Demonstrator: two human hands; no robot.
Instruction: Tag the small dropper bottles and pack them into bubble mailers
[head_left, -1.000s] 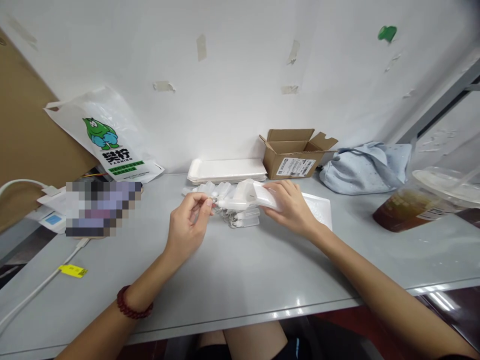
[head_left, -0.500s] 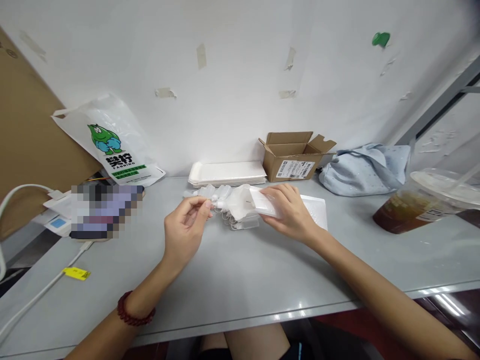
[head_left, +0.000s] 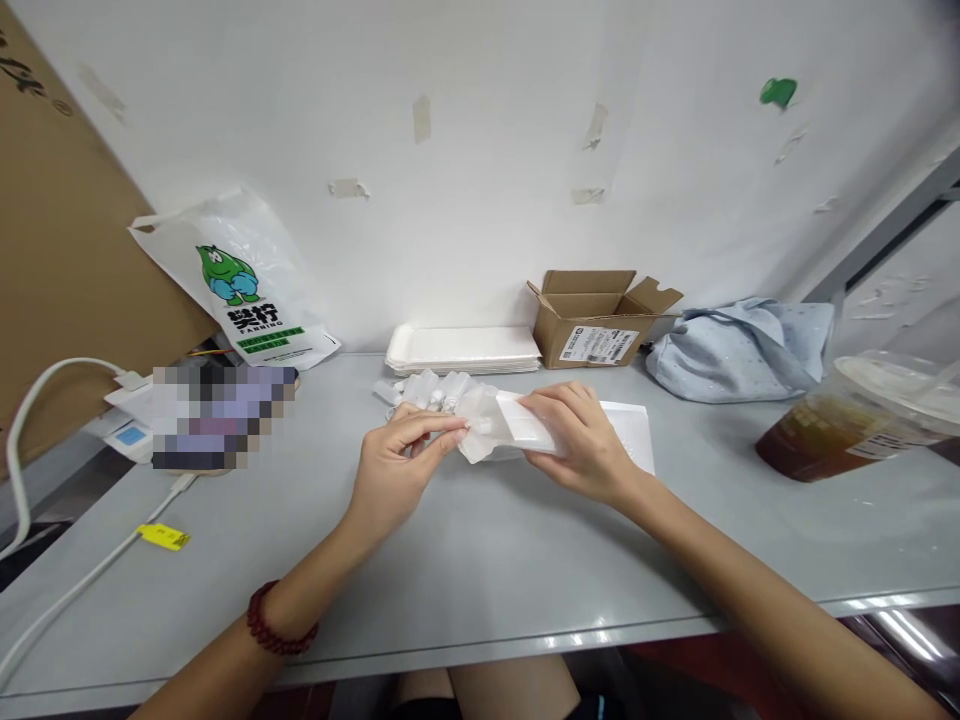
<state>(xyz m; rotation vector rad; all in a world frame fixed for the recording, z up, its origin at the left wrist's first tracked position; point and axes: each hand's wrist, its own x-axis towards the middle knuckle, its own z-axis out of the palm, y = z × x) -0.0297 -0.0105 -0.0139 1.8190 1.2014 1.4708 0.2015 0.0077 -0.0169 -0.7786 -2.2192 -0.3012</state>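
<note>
My right hand (head_left: pixel 581 440) is wrapped around a white padded mailer (head_left: pixel 628 425), whose mouth gapes toward the left. At that mouth my left hand (head_left: pixel 401 460) is closed in a pinch, thumb and forefinger on the end of a small clear plastic piece. Most of this piece is hidden by the fingers and the mailer's translucent flap (head_left: pixel 480 420). Just behind my left hand lies a pile of clear plastic tube-like pieces (head_left: pixel 421 388), partly covered by hand and mailer.
Behind the pile is a stack of flat white mailers (head_left: pixel 465 350). An opened cardboard box (head_left: pixel 555 345), a light blue cloth bag (head_left: pixel 739 350) and a lidded cup of brown drink (head_left: pixel 802 440) stand rightward. At left are a blurred-out phone (head_left: pixel 232 425), a cable (head_left: pixel 75 595) and a printed plastic bag (head_left: pixel 255 290).
My left hand has moved right, from beside the pile to the mailer's mouth, bringing the clear plastic piece along. My right hand still grips the mailer. The whole view has shifted slightly.
</note>
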